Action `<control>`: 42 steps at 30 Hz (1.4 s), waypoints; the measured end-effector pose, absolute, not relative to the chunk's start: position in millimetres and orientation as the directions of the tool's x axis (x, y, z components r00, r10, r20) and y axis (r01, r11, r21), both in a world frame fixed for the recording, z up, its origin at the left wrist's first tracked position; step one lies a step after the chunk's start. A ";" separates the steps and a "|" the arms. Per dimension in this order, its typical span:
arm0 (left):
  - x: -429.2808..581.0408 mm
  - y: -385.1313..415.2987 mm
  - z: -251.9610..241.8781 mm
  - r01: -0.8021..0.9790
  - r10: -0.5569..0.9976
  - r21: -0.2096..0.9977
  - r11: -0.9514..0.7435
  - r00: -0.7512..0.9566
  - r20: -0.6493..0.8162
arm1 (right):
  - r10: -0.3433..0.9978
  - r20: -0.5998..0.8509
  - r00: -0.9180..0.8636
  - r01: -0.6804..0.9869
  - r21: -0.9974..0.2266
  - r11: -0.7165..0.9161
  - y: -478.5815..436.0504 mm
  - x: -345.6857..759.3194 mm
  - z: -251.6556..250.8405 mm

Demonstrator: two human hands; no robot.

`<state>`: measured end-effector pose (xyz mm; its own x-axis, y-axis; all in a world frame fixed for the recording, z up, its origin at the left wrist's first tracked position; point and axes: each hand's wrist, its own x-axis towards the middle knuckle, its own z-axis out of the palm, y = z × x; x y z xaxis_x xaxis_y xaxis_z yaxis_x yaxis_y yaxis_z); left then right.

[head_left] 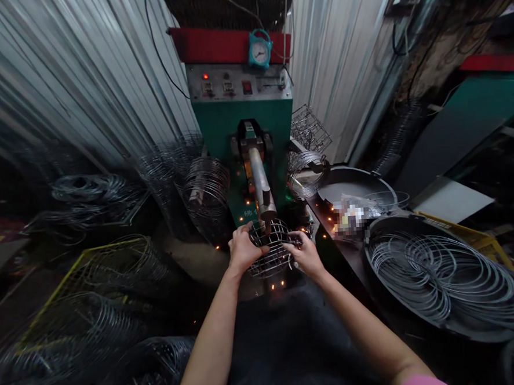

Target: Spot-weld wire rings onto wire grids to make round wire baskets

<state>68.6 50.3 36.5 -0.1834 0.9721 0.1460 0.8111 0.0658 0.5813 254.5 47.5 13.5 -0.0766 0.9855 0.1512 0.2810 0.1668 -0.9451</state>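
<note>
A round wire basket (pixel 268 264) sits under the electrode arm (pixel 261 178) of a green spot welding machine (pixel 215 116). Gripping its left side is my left hand (pixel 243 248), fingers closed on the wires. My right hand (pixel 305 254) pinches the basket's right side; a short curved piece shows by its fingertips, too small to name. The electrode tip reaches down to the wires between both hands. Orange sparks fly around the basket and past my hands.
Wire rings (pixel 431 275) fill a large round pan (pixel 375 266) on the right, with another pan (pixel 352 181) behind it. Coiled rings (pixel 207 187) hang left of the machine. A yellow crate (pixel 66 279) and wire baskets stand at left. A teal clock (pixel 259 50) hangs above the control panel.
</note>
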 end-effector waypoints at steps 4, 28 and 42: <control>68.3 50.7 40.4 0.817 0.971 0.573 0.061 -0.182 0.155 | 0.991 -0.135 0.004 0.070 -0.988 -0.135 19.3 284.9 -35.1; 21.0 33.0 -16.5 0.307 0.951 0.949 0.077 -0.309 0.023 | 0.835 -0.550 -0.034 -0.690 -0.591 -0.418 -10.6 322.5 -55.8; 32.2 40.8 9.6 0.404 0.965 0.904 0.140 -0.262 -0.032 | 0.759 -0.626 -0.180 -0.621 -0.526 -0.581 -18.1 311.9 -72.2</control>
